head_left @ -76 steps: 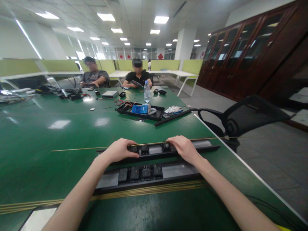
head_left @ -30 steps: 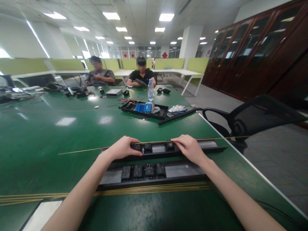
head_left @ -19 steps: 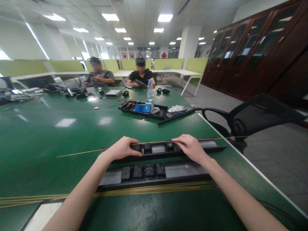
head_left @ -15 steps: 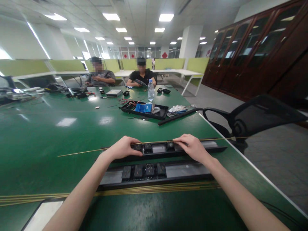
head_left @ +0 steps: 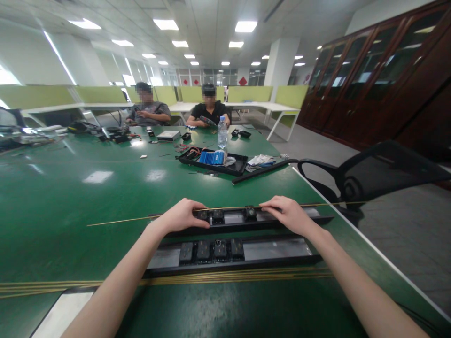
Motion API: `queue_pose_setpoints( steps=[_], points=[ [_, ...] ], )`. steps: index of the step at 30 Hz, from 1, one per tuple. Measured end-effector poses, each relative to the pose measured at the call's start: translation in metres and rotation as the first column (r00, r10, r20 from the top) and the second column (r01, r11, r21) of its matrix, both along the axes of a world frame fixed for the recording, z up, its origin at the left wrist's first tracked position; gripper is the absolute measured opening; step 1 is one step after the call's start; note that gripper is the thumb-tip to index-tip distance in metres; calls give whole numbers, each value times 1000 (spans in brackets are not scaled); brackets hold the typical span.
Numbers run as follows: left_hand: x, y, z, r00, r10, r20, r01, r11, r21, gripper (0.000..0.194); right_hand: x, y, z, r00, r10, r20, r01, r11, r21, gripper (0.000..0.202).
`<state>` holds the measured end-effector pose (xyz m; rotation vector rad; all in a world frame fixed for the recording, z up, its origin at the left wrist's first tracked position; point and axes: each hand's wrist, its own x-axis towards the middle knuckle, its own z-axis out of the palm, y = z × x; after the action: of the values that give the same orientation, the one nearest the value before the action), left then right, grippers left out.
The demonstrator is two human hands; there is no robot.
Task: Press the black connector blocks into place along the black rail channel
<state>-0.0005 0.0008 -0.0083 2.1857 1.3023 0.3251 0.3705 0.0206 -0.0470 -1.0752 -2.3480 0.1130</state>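
Note:
A long, thin brass-coloured rod point(head_left: 232, 208) runs along the far edge of a narrow black channel point(head_left: 282, 225). My right hand point(head_left: 287, 213) pinches the rod between thumb and fingertips. Curled round the channel's left part is my left hand point(head_left: 183, 217), its thumb at the near wall and its fingers by the rod. Black blocks point(head_left: 250, 214) sit inside this channel, one partly covered by my left hand. Closer to me lies a second black channel point(head_left: 278, 249) with several black blocks point(head_left: 203, 252) in a row.
Several more thin rods point(head_left: 225, 278) lie along the near side. A black tray point(head_left: 239, 167) holds a blue finned part point(head_left: 211, 157); a water bottle point(head_left: 222, 134) stands behind it. Two people sit across the green table point(head_left: 105, 197). A mesh chair point(head_left: 384, 169) stands at right.
My right hand has slid slightly right along the rod. The left hand keeps its place, and the whole view has shifted a little.

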Motion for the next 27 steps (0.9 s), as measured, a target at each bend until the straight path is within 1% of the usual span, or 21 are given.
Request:
queue_pose_setpoints(
  steps=[10,27],
  points=[
    [1,0,0,1000,0,-3,0,1000,0,49,12,2,7,997,-41,60,45,996,-78,21],
    [0,1,-2,1000,2,-6,-2,1000,11,50,23,1,17,990,-97,102,116,973,-201,26]
  ],
)
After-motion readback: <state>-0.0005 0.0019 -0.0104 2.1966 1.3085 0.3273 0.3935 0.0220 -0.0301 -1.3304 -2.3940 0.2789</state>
